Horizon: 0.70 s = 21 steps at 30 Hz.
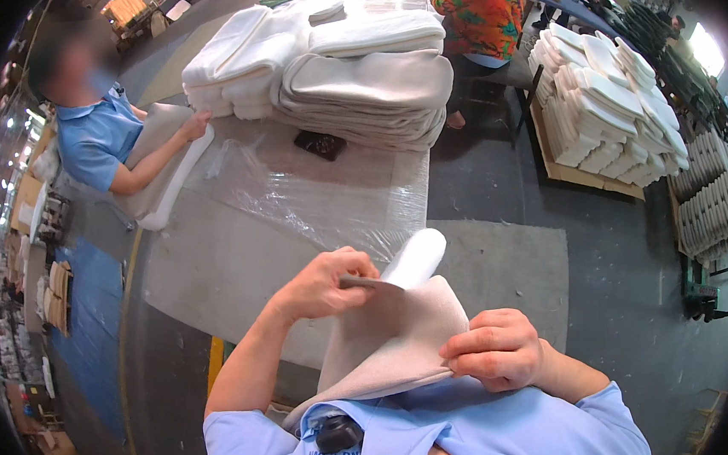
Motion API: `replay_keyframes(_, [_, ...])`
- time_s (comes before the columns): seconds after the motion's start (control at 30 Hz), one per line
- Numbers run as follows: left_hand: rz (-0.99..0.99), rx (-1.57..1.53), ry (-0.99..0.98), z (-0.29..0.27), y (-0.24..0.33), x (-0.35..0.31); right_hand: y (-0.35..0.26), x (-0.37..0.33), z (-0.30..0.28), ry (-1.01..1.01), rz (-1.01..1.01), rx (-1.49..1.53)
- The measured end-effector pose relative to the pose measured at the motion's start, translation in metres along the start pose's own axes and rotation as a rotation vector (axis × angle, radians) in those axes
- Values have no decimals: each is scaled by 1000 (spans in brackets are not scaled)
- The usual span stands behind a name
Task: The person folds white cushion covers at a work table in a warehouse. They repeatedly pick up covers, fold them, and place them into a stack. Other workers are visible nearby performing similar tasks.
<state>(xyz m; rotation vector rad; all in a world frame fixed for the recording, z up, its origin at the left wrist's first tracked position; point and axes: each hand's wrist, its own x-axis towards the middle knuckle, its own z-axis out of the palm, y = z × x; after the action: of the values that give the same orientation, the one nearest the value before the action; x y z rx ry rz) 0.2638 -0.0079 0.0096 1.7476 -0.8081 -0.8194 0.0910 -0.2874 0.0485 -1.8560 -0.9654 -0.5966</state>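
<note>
Close to my chest I hold a beige fabric cover that hangs down against my shirt. My left hand is closed on its upper edge, which folds over toward me. The fingers of my right hand pinch its right-hand edge. Past the folded edge sticks out the rounded end of a white pad. Whether this pad lies inside the cover or behind it, I cannot tell. The lower part of the cover is hidden by my left arm and shirt.
Ahead stands a table with plastic film, a black phone-like object and stacked pads. A co-worker at the left handles a similar grey-and-white piece. More white pads are piled on the right, near a pallet jack.
</note>
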Motion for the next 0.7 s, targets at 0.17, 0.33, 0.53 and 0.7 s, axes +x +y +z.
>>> replay_keyframes(0.17, [-287,-687,-40,-8,-19,-2,10,8,9,10,-20,23])
replay_keyframes(0.33, [-431,-790,-164,14,1,13,14,17,12,-67,-13,82])
replay_keyframes(0.53, [-315,-647,-224,11,0,22,36,24,-1,197,190,174])
replay_keyframes(0.7, [-325,-468,-136,21,2,26,99,-24,-18,28,851,288])
